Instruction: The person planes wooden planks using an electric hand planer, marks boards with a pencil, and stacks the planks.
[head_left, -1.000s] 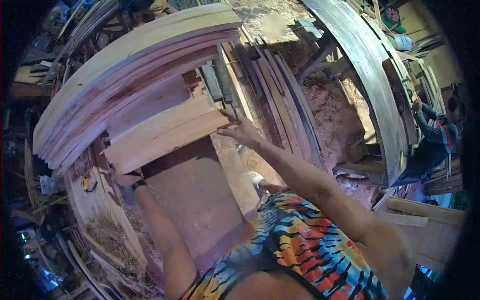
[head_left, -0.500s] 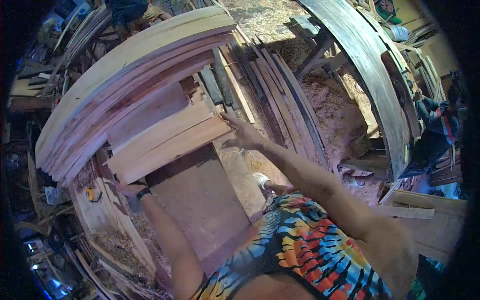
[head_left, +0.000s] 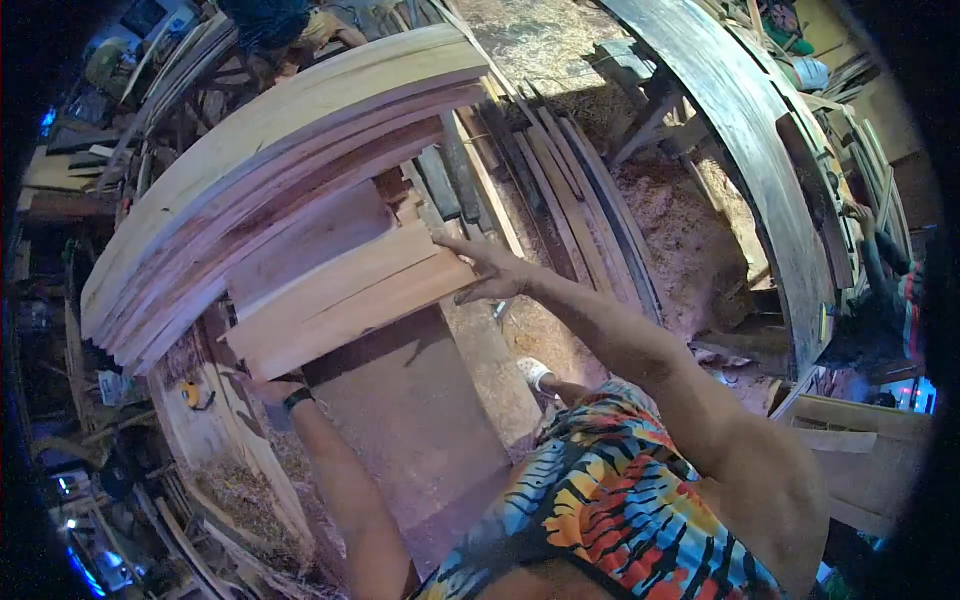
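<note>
Two pale wooden boards [head_left: 350,300] lie edge to edge, a thin seam between them. At their left end is my left hand [head_left: 272,388], closed on the near corner, its fingers partly hidden. My right hand [head_left: 497,270] spans the right end, with fingers at the far edge and thumb at the near edge. Beneath and nearer me, a wide flat brown panel [head_left: 400,410] lies partly in shadow. Just beyond the boards is a stack of long planks [head_left: 290,130], with another flat panel [head_left: 315,240] between.
Long narrow planks [head_left: 580,210] lie on the right among wood shavings [head_left: 670,230]. A long grey board [head_left: 750,130] stands raised farther right, a person [head_left: 885,270] beside it. Another person [head_left: 290,30] is beyond the stack. A yellow tape measure [head_left: 190,395] rests at left.
My right hand has closed in on the boards' right end, its fingers less spread. My left hand stays at the left end. The whole view has shifted slightly.
</note>
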